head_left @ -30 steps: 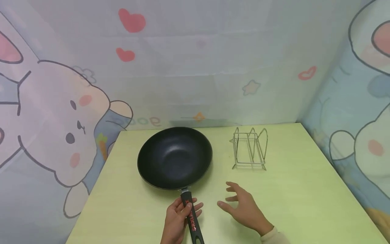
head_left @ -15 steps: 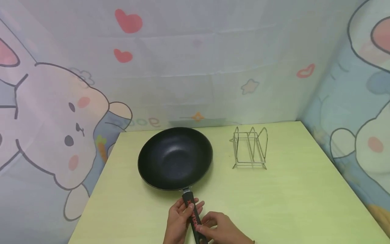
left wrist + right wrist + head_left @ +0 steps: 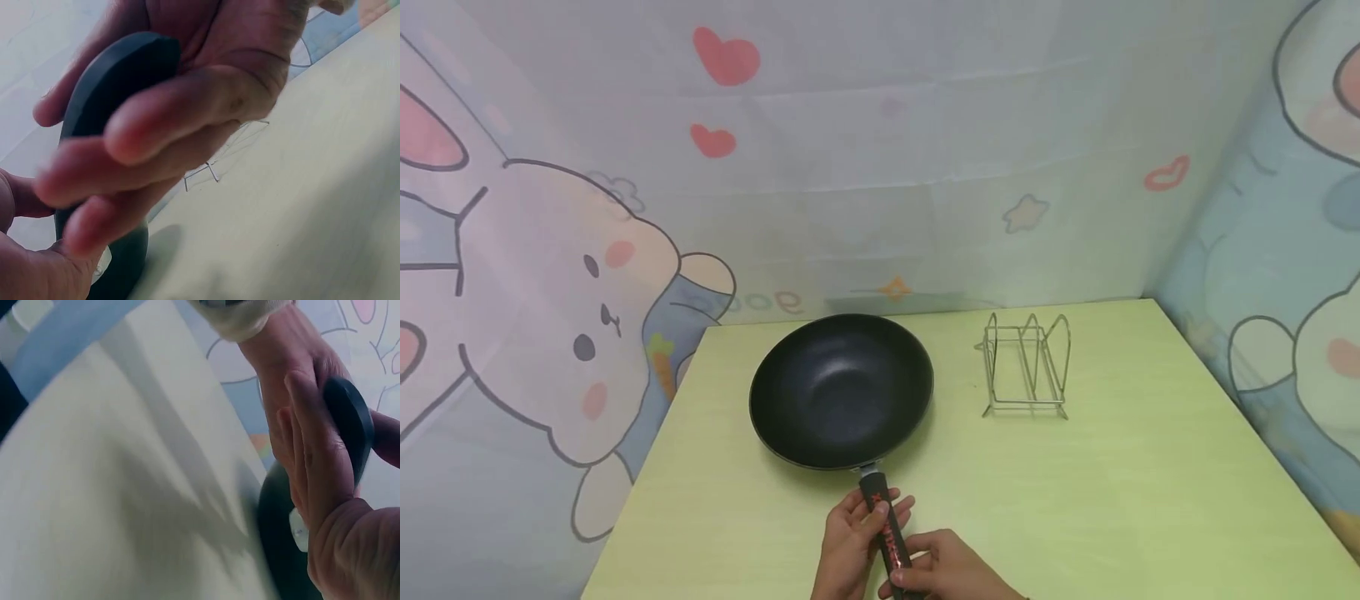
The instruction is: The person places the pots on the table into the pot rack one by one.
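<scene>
A black wok (image 3: 841, 392) with a deep, rounded bowl faces up over the left part of the yellow table, its handle pointing at me. Red lettering runs along the black handle (image 3: 887, 533). My left hand (image 3: 853, 529) holds this handle near the bowl, thumb on top and fingers beneath. Closer to the handle's end, my right hand (image 3: 951, 567) grips it from the right, with the thumb over the top. The handle's end (image 3: 122, 78) shows between fingers in the left wrist view. In the right wrist view, fingers hide much of the handle (image 3: 348, 422).
A silver wire rack (image 3: 1026, 404) with upright loops stands toward the back right of the table (image 3: 1112, 467). Fabric backdrops (image 3: 880, 183) printed with cartoon animals and hearts hang behind the table and at both sides.
My right hand was open, off to the right of the handle; it has moved left and down and now grips the handle's end. My left hand keeps its hold near the bowl.
</scene>
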A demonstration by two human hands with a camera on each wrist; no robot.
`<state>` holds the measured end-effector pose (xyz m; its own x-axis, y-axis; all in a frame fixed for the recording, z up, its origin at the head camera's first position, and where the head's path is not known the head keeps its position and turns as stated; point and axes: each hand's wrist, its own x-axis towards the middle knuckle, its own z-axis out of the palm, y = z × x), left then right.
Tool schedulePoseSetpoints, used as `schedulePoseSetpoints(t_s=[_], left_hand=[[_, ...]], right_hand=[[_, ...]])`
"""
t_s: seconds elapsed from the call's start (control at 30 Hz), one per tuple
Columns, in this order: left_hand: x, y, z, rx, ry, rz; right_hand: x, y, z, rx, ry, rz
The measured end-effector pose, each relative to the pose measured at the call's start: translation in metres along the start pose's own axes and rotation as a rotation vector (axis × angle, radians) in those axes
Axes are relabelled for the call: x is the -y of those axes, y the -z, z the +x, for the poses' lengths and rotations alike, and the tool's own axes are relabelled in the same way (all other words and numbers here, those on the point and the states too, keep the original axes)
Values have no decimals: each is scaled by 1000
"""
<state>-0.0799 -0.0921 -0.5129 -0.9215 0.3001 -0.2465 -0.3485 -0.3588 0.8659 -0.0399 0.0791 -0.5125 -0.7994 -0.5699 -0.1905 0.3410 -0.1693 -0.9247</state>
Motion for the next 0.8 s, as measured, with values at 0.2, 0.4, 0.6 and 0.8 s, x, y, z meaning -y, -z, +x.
schedulePoseSetpoints(t_s=[0.2,0.4,0.6,0.8], left_hand=[[1,4,1,38,3,-34],[4,9,3,101,0,-63],[7,12,6,130,3,-87],[7,10,7,128,-33,-75]], right_hand=[[-6,1,3,67,9,54],[-7,1,3,37,-9,58],[-8,1,1,24,-27,129],[-4,0,-1,48,-21,168]])
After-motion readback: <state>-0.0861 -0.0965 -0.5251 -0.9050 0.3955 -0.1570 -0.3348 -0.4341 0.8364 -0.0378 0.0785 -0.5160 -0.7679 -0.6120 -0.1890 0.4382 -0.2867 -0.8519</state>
